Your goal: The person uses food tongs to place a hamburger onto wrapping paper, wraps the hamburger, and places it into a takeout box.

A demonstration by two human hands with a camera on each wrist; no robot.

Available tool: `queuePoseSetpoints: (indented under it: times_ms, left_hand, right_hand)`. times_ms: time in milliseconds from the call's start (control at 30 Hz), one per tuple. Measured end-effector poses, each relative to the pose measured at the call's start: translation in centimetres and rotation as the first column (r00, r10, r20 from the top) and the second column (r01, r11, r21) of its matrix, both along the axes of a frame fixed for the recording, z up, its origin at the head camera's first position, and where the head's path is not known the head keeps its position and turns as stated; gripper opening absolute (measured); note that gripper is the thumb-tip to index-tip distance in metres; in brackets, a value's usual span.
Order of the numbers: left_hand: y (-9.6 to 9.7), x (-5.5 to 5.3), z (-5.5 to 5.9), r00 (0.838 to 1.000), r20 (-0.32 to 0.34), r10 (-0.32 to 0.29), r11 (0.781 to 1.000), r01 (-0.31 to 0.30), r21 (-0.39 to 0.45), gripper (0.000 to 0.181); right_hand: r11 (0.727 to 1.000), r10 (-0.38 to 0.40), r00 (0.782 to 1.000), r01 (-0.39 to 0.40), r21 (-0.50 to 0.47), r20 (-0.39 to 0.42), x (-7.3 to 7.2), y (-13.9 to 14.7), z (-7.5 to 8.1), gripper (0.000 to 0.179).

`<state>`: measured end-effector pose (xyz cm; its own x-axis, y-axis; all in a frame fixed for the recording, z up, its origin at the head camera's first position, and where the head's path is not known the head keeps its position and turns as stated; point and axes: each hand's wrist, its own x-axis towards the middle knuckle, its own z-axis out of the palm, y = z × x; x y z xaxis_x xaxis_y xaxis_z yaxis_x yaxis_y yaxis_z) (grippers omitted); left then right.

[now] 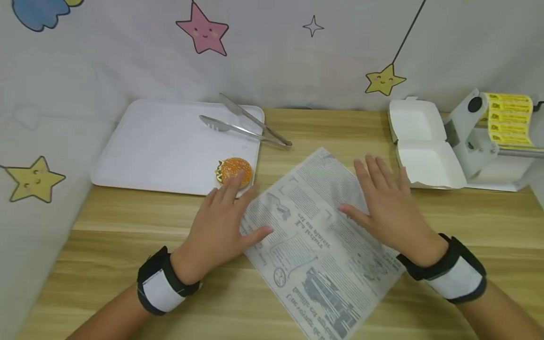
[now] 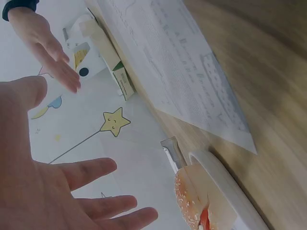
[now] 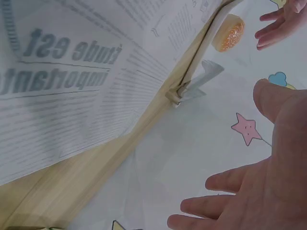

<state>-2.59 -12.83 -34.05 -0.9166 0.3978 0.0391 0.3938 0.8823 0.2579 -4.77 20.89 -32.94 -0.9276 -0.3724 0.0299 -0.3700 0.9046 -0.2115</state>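
A sheet of newspaper-print wrapping paper [image 1: 314, 245] lies turned like a diamond on the wooden table. My left hand [image 1: 225, 222], fingers spread, is over its left corner, with the fingertips overlapping the burger [image 1: 234, 171] in the head view. Over the paper's right side is my right hand [image 1: 388, 212], palm down with straight fingers and the thumb pointing inward. Neither hand holds anything. The burger, with a sesame bun [image 2: 184, 196], sits at the front right corner of a white tray [image 1: 170, 146]. Metal tongs [image 1: 250, 125] lie across the tray's right edge.
At the back right stands an open white takeaway box [image 1: 429, 160]. Beside it is a label dispenser [image 1: 476, 137] with a roll of yellow stickers [image 1: 510, 118]. A pale wall covering with cartoon stars [image 1: 204, 30] rises behind the table.
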Motion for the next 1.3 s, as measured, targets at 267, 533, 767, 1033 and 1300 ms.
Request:
queuePoseSetpoints:
  times_ms: [267,533,767,1033,1300]
  left_hand:
    - [-0.4,1.9,-0.4,0.999,0.036,0.029,1.0,-0.029,0.006,0.082]
    - [-2.6,1.7,-1.1,0.983,0.067,0.171,0.984,-0.167,-0.064,0.082]
    - [-4.8,0.6,-2.3,0.98,0.079,0.181,0.968,-0.164,-0.189,0.087]
    - [-6.0,0.3,-2.6,0.975,0.145,0.168,0.967,-0.134,-0.219,0.092]
    - [-6.5,-0.3,-1.9,0.974,0.163,0.156,0.966,-0.115,-0.233,0.105]
  right_hand:
    - [0.997,0.078,0.997,-0.077,-0.033,0.023,-3.9,-4.4,0.7,0.093]
    - [0.992,0.119,0.993,-0.118,-0.038,0.019,-8.4,-7.8,-0.2,0.089]
    - [0.991,0.116,0.987,-0.109,-0.072,0.109,-11.6,-9.7,-1.6,0.086]
    - [0.986,0.136,0.975,-0.115,-0.122,0.173,-14.8,-13.5,-3.0,0.084]
    - [0.988,0.078,0.992,-0.065,-0.138,0.094,-16.4,-16.2,-4.8,0.063]
